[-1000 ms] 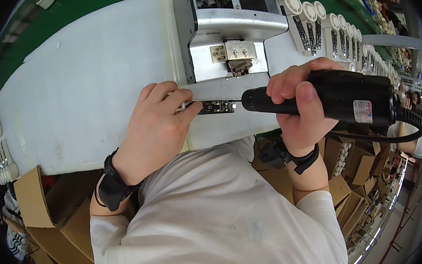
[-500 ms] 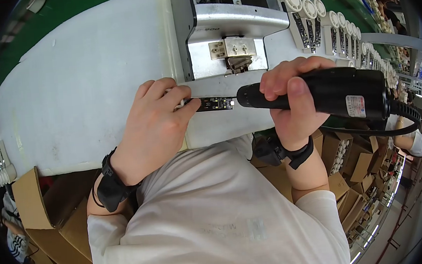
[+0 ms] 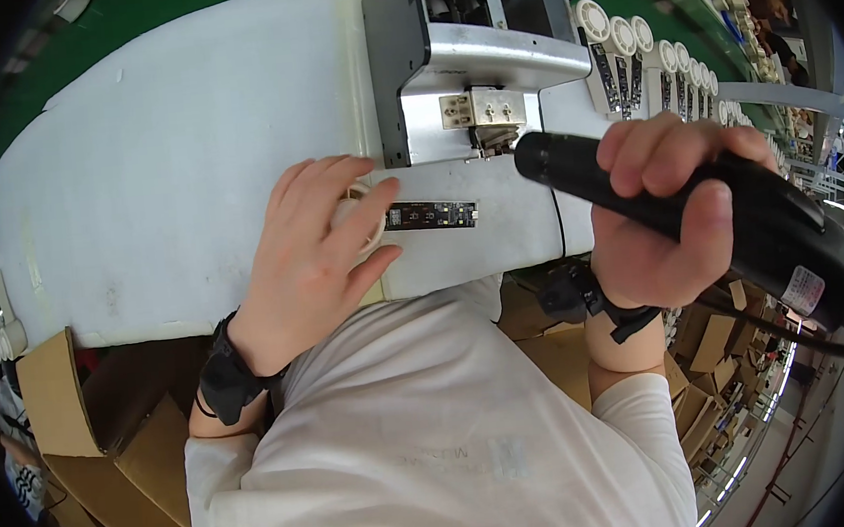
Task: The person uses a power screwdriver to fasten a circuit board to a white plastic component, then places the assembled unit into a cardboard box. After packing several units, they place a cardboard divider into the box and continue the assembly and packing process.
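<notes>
White foam-topped bench (image 3: 182,164) carries a round cream plastic housing (image 3: 363,218) under the left hand (image 3: 316,258), fingers spread flat, pinning it. A narrow black circuit strip (image 3: 433,214) juts out beside it: light, stiff, probably fragile, best held by its edges. The right hand (image 3: 668,212) wraps a heavy-looking black electric screwdriver (image 3: 689,215). Cardboard boxes (image 3: 84,414) sit below, contents unseen.
</notes>
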